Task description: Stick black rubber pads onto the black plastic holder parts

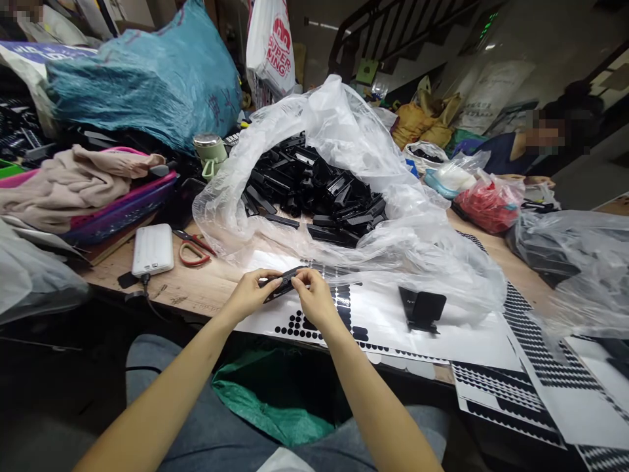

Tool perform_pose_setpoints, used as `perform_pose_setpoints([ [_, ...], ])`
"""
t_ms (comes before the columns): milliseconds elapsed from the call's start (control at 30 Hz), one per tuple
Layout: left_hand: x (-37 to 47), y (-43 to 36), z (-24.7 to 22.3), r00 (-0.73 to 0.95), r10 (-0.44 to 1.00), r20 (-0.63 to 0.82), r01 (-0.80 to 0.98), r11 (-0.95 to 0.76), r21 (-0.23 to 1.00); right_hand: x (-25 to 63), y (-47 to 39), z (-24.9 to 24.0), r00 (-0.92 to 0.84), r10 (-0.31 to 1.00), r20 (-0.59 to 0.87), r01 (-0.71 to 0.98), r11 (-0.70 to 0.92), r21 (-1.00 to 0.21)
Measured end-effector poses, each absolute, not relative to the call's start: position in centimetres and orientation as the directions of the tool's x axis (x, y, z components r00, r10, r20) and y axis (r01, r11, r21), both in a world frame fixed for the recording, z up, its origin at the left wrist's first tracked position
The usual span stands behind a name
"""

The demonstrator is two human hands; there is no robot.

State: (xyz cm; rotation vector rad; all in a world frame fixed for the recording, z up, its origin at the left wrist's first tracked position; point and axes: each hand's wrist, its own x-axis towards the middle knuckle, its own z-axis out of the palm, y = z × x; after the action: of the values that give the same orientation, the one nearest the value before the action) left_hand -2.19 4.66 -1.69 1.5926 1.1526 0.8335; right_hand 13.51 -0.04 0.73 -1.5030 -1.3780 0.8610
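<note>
A black plastic part is held level over the front of the table, between my two hands. My left hand grips its left end with thumb and fingers. At its right end, my right hand pinches it from above, the fingertips close together. Below lies a white sheet with black round stickers. A black folding stand stands upright on the sheet, right of my hands. Beyond them, an open clear plastic bag holds a heap of black plastic parts.
Red-handled scissors and a white power bank with a cable lie at left. Behind are a cup, a purple basket and a blue sack. More sticker sheets overlap at right; a person sits farther back.
</note>
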Motion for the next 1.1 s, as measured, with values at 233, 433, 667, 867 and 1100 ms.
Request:
perform_pose_setpoints([
  [233, -2.9, 4.9, -2.0, 0.463, 0.876, -0.134, 0.335, -0.033, 0.942, 12.9, 1.4, -1.9, 0.153, 0.988, 0.008, 0.413, -0.057, -0.909],
  [433, -3.0, 5.5, -2.2, 0.463, 0.878, -0.123, 0.332, -0.043, 0.942, 12.8, 0.9, -2.2, 0.125, 0.992, -0.007, 0.443, -0.062, -0.895],
  [667, -2.8, 5.4, -2.0, 0.474, 0.867, -0.157, 0.301, 0.008, 0.954, 12.2, 1.0, -2.5, 0.127, 0.992, 0.026, 0.487, -0.040, -0.873],
  [867, -2.8, 5.4, -2.2, 0.452, 0.871, -0.193, 0.268, 0.074, 0.960, 12.5, 0.1, -2.0, 0.238, 0.955, 0.175, 0.583, 0.004, -0.813],
  [1100, -3.2, 4.9, -3.1, 0.478, 0.878, -0.021, 0.524, -0.266, 0.809, 21.2, -7.1, -1.8, 0.550, 0.835, 0.003, 0.746, -0.489, -0.452],
])
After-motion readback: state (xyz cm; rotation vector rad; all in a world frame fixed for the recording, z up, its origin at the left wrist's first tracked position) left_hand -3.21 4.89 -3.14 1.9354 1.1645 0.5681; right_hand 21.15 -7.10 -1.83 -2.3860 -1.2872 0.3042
